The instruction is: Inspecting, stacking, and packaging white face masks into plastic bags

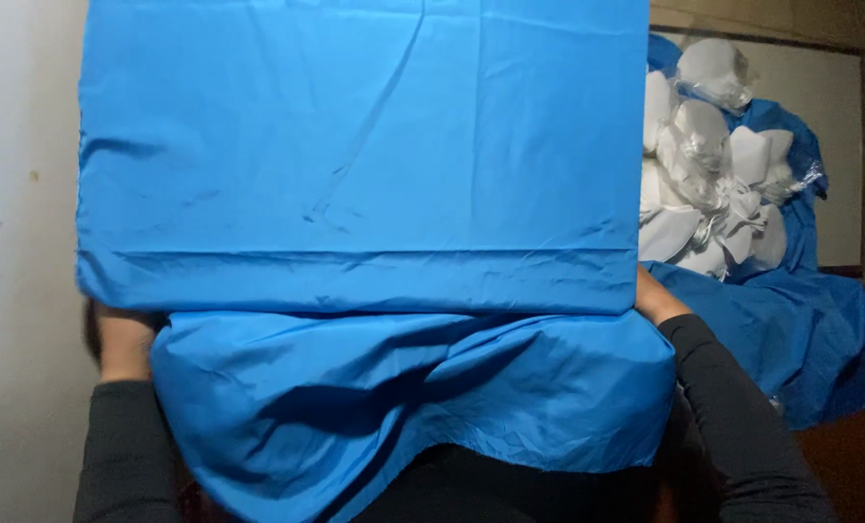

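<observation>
A large blue cloth (355,165) is held up in front of me and fills most of the view, with a folded hem across its middle and a loose lower part sagging below. My left hand (123,334) grips its left edge and my right hand (651,295) grips its right edge. The fingers of both hands are hidden behind the fabric. Both arms wear dark long sleeves.
A white wall (16,242) stands at the left. At the right, a heap of more blue fabric (801,329) carries a pile of white pieces in clear plastic wrap (713,155). A dark wooden surface (859,455) shows at the lower right.
</observation>
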